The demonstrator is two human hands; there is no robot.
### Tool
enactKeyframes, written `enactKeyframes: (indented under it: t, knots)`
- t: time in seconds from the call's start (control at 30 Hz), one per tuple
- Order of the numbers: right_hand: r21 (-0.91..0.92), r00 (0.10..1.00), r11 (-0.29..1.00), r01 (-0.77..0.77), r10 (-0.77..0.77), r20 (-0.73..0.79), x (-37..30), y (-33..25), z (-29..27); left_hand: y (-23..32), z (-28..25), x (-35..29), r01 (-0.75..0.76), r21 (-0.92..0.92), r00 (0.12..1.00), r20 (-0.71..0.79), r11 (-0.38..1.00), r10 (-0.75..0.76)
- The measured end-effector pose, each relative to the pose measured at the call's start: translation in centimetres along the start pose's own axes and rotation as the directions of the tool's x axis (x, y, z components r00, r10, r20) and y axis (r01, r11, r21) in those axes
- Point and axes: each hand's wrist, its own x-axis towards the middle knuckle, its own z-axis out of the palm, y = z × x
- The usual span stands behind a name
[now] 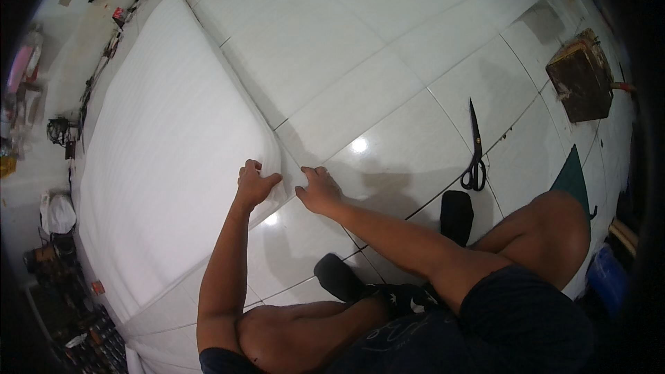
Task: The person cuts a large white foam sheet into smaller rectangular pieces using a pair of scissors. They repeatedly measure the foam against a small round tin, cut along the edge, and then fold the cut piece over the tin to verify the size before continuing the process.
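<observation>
A large white sheet [166, 145], soft and foam-like, lies on the floor to the left with its rounded near corner toward me. My left hand [256, 185] is on that corner, its fingers bent into the sheet and its thumb pointing right along the edge. Just right of the sheet's edge, my right hand [320, 190] hovers over or touches the tiles; which, I cannot tell. Its fingers are curved, with a gap between thumb and forefinger and nothing visible in it. Black-handled scissors [475, 156] lie on the floor farther right, blades pointing away.
White tiled floor [360, 48] stretches beyond the hands. A worn brown block [582, 79] stands at the far right, and a blue object [609, 278] lies below it. Bags, including a white plastic bag [57, 212], and dark clutter [69, 305] line the left side.
</observation>
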Motion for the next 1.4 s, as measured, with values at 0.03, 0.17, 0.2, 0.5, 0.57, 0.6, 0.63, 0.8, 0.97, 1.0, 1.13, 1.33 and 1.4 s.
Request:
enactKeyframes:
  t: [0.03, 0.17, 0.2, 0.5, 0.57, 0.6, 0.63, 0.8, 0.97, 1.0, 1.13, 1.33, 1.4]
  knots:
    - [-0.059, 0.998, 0.997, -0.047, 0.045, -0.032, -0.3, 0.1, 0.1, 0.1, 0.0, -0.1, -0.002, 0.004, 1.0, -0.001, 1.0, 0.002]
    - [-0.05, 0.995, 0.997, 0.062, -0.065, -0.072, -0.8, 0.0, 0.4, -0.3, -0.1, -0.1, 0.003, -0.007, 1.0, -0.001, 1.0, -0.003]
    - [-0.038, 0.994, 0.996, 0.081, -0.083, -0.073, -0.9, -0.2, 0.5, -0.8, -0.2, 0.0, 0.008, -0.017, 1.0, 0.0, 1.0, -0.008]
    - [0.373, 0.98, 0.92, 0.119, -0.168, 0.103, 1.0, 0.5, 1.3, 0.7, -0.2, -0.5, -0.021, 0.061, 1.0, -0.02, 0.998, 0.022]
    - [0.172, 0.981, 0.97, 0.172, -0.184, 0.056, 0.6, 0.0, 1.1, 0.7, -0.3, -0.5, -0.008, 0.044, 1.0, 0.003, 0.999, 0.008]
    - [0.089, 0.989, 0.987, 0.133, -0.138, 0.059, 0.3, -0.3, 1.0, 0.8, -0.3, -0.5, -0.004, 0.036, 1.0, 0.014, 0.999, 0.003]
    - [0.006, 0.994, 0.996, 0.092, -0.093, 0.055, 0.1, -0.8, 0.8, 0.8, -0.3, -0.5, -0.006, 0.045, 1.0, 0.008, 0.999, 0.006]
    - [-0.066, 0.989, 0.998, -0.025, 0.034, 0.143, 0.0, -2.9, -0.4, 0.3, -0.4, -0.5, 0.016, -0.002, 1.0, -0.002, 1.0, -0.016]
    - [0.062, 0.99, 0.995, 0.082, -0.088, 0.111, 0.3, -1.3, 0.3, 0.7, -0.3, -0.8, 0.008, -0.011, 1.0, -0.007, 1.0, -0.008]
    - [0.14, 0.992, 0.986, 0.091, -0.103, 0.08, 0.3, -0.9, 0.8, 1.1, -0.2, -0.9, 0.005, -0.003, 1.0, -0.015, 1.0, -0.005]
    - [0.476, 0.988, 0.879, 0.006, -0.078, 0.132, 1.6, 0.2, 2.2, 0.9, -0.3, -0.5, -0.004, -0.033, 1.0, -0.002, 0.999, 0.004]
    - [0.795, 0.895, 0.424, -0.434, 0.304, 0.326, 1.0, -2.0, 1.7, -1.4, -0.8, -0.1, 0.016, -0.106, 0.999, 0.034, 0.994, -0.012]
    - [0.684, 0.921, 0.617, -0.388, 0.291, 0.26, 2.7, 1.4, 2.2, 0.6, 0.0, 0.6, -0.01, -0.09, 0.998, 0.057, 0.996, 0.015]
